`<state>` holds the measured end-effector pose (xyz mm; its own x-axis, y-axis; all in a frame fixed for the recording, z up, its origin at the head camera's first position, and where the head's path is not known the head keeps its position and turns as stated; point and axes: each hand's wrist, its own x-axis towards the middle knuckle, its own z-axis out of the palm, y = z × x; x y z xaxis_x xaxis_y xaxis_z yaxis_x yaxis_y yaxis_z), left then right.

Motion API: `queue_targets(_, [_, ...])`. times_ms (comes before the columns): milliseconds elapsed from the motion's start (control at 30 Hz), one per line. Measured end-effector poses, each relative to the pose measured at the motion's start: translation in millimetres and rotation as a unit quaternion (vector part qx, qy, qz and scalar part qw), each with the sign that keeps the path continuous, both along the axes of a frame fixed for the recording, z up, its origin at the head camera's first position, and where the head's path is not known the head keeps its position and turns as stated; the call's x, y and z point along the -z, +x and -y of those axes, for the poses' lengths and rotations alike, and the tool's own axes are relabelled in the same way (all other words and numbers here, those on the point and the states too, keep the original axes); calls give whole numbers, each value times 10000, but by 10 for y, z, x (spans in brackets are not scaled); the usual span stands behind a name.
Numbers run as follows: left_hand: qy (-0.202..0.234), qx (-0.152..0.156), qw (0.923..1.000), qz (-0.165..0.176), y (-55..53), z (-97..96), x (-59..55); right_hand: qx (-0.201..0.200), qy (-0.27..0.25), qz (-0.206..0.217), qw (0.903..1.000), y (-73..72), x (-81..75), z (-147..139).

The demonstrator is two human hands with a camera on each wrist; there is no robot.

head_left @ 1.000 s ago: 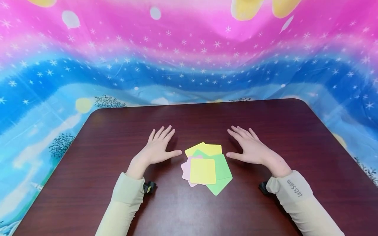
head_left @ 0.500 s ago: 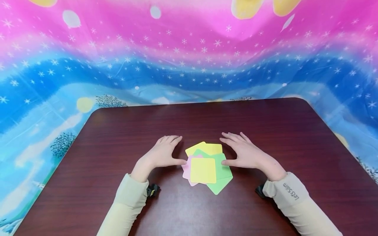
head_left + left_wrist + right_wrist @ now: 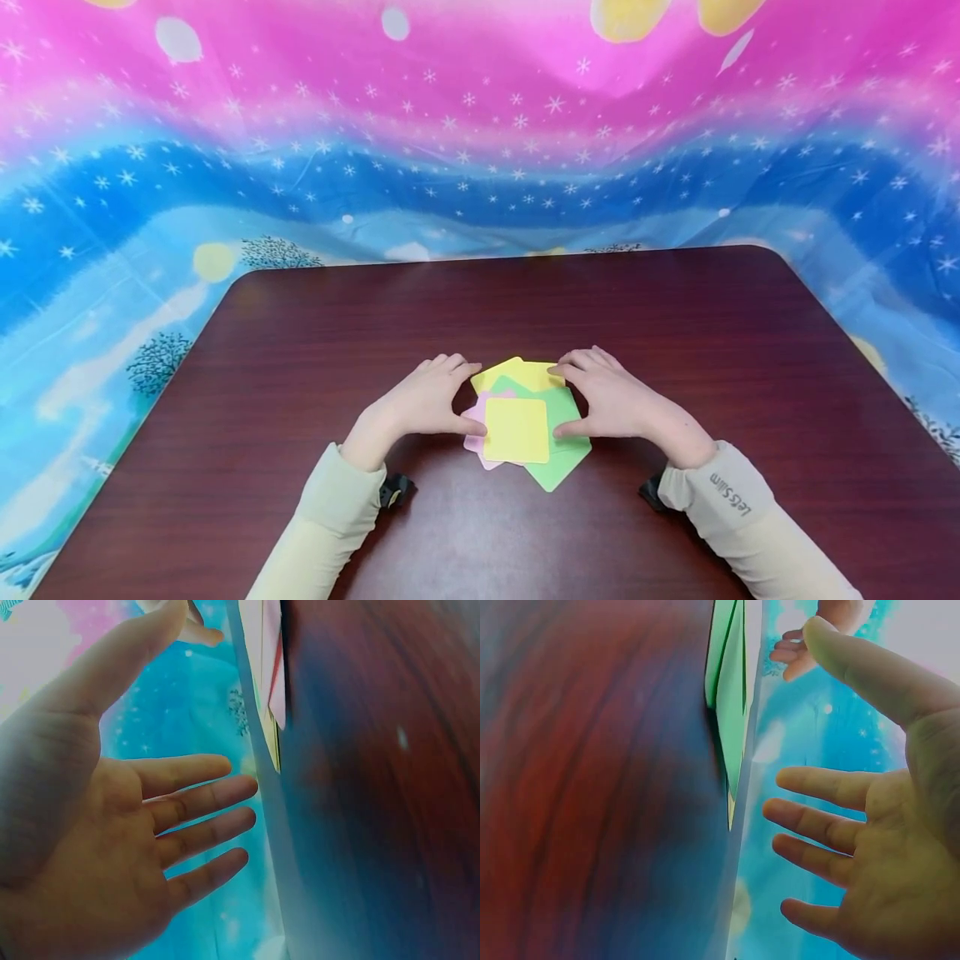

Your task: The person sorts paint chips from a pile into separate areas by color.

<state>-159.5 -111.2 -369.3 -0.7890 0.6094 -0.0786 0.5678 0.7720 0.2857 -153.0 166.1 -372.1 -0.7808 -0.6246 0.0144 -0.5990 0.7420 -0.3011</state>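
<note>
A loose fanned pile of square, round-cornered paper cards lies mid-table in the head view. A yellow card [image 3: 516, 433] is on top, green cards [image 3: 570, 454] stick out to the right, pink cards [image 3: 472, 443] to the left, and more yellow cards [image 3: 498, 375] show at the far side. My left hand [image 3: 423, 398] hovers at the pile's left, thumb overlapping the pink and top yellow cards. On the right side my right hand [image 3: 618, 398] has its thumb over a green card and fingertips by the far yellow one. Both wrist views show spread, relaxed fingers holding nothing.
The dark reddish-brown table [image 3: 360, 308] has rounded far corners. Behind it hangs a pink and blue cloth [image 3: 480, 125] with snowflake prints. A small black device [image 3: 395, 492] sits at the left cuff, and another black device [image 3: 651, 492] at the right.
Both hands have come inward and slightly nearer the person, from beside the pile to over its edges. Their fingers are less outstretched than before. The cards lie as they did.
</note>
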Motion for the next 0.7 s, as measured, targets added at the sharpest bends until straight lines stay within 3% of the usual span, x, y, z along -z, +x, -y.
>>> queue_targets(367, [-107, 548, 9983, -182, 113, -177, -15, -107, 83, 10, 9999, 67, 32, 158])
queue_targets(700, [-336, 503, 9982, -38, 154, -237, 26, -220, 223, 146, 9994, 95, 47, 235])
